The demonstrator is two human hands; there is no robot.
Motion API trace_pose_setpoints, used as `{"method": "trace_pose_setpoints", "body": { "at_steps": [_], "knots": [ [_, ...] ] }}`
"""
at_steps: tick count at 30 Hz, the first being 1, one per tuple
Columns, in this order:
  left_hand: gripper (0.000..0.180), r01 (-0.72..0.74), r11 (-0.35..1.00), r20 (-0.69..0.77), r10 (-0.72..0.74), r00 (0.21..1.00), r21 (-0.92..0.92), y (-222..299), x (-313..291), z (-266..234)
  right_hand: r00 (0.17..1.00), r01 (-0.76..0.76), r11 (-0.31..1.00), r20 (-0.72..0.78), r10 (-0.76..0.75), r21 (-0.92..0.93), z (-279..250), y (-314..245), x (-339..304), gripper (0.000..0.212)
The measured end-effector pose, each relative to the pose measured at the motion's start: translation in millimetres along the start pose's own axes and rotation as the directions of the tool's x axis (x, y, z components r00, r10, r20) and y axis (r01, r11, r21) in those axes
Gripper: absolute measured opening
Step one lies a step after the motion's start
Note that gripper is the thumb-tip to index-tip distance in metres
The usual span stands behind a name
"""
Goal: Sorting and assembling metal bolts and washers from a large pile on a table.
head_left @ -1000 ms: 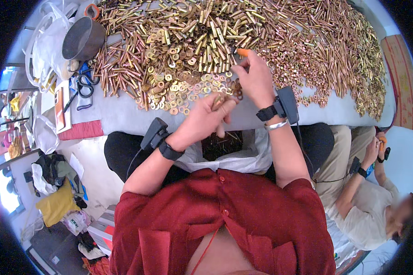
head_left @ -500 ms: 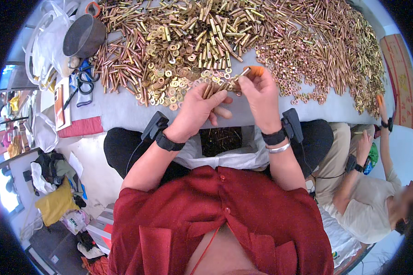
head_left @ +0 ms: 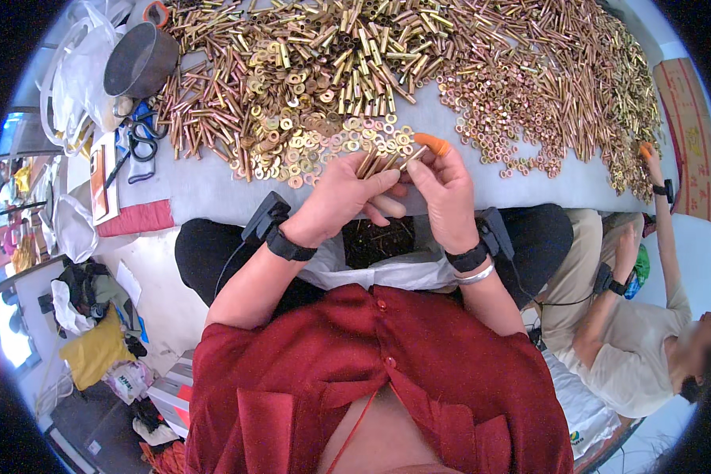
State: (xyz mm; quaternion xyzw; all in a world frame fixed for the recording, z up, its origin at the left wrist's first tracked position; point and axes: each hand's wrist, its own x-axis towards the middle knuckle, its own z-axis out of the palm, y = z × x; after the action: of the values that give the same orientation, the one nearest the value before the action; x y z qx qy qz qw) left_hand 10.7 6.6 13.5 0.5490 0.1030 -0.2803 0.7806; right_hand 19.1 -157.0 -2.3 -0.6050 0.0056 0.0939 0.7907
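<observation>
Several gold-coloured metal rods lie in the curled fingers of my left hand, held over the near table edge. Close beside it, my right hand pinches one slim metal rod between thumb and index finger, its tip near the others. An orange cover wraps my right index fingertip. Just beyond my hands spreads a heap of flat washers. Whether small parts sit on the held rods is too fine to make out.
Metal sleeves, bolts and nuts are heaped across the table. A dark pan and scissors lie left. Below my hands stands a white sack with dark contents. A co-worker's hand reaches in at right.
My right hand has come down and slightly left, bringing its rod closer to those in my left hand. The co-worker's far hand has drawn up and left a little.
</observation>
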Motion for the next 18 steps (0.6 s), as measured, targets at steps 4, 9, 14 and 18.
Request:
{"method": "trace_pose_setpoints", "body": {
  "at_steps": [4, 9, 14, 18],
  "knots": [
    [0.027, 0.018, 0.994, -0.020, -0.020, 1.000, -0.108, -5.6, -0.6, -3.7, 0.979, 0.203, 0.914, 0.086, -0.185, -0.351, -6.8, -0.7, -2.6, 0.021],
    [0.024, 0.026, 0.997, -0.004, -0.027, 1.000, -0.075, -3.2, 3.7, -8.0, 0.924, 0.284, 0.605, 0.043, -0.380, -0.744, -11.3, -9.3, 25.8, 0.015],
    [0.023, -0.038, 0.990, -0.041, 0.033, 0.999, -0.136, -1.0, 3.4, -9.1, 0.842, 0.397, 0.232, 0.252, -0.478, -0.888, -11.3, 6.2, 55.6, 0.014],
    [0.024, -0.088, 0.990, -0.098, 0.078, 0.992, -0.106, -0.6, 3.6, -8.1, 0.886, 0.381, 0.320, 0.243, -0.396, -0.868, -15.1, 6.9, 60.7, 0.012]
  ]
}}
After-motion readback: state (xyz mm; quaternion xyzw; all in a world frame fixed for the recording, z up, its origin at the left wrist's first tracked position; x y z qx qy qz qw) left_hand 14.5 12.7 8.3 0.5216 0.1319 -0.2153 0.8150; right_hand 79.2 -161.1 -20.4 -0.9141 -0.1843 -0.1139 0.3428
